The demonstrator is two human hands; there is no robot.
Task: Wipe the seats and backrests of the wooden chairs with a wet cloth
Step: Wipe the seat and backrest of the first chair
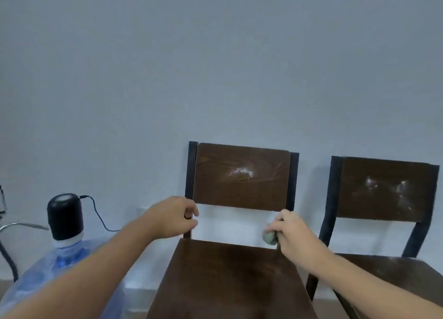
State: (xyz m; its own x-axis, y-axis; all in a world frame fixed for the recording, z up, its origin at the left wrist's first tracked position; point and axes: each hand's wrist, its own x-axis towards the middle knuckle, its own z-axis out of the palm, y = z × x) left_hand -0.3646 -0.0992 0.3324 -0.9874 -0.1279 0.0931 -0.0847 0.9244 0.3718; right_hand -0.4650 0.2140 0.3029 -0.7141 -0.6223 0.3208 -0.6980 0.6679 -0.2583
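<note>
A dark wooden chair (pixel 230 275) with a black metal frame stands in front of me against the wall. Its backrest (pixel 242 177) has a whitish smear in the middle. My left hand (pixel 171 217) grips the chair's left rear post just below the backrest. My right hand (pixel 291 232) is closed on a balled-up grey-green cloth (pixel 269 236) and presses it against the right rear post, just above the seat. A second, matching chair (pixel 383 189) stands to the right, with white dusty marks on its backrest and seat.
A large blue water jug (pixel 55 270) with a black pump cap (pixel 64 213) and a black cable stands to the left of the chair. A plain grey-white wall runs behind everything. A metal tube curves in at the far left edge.
</note>
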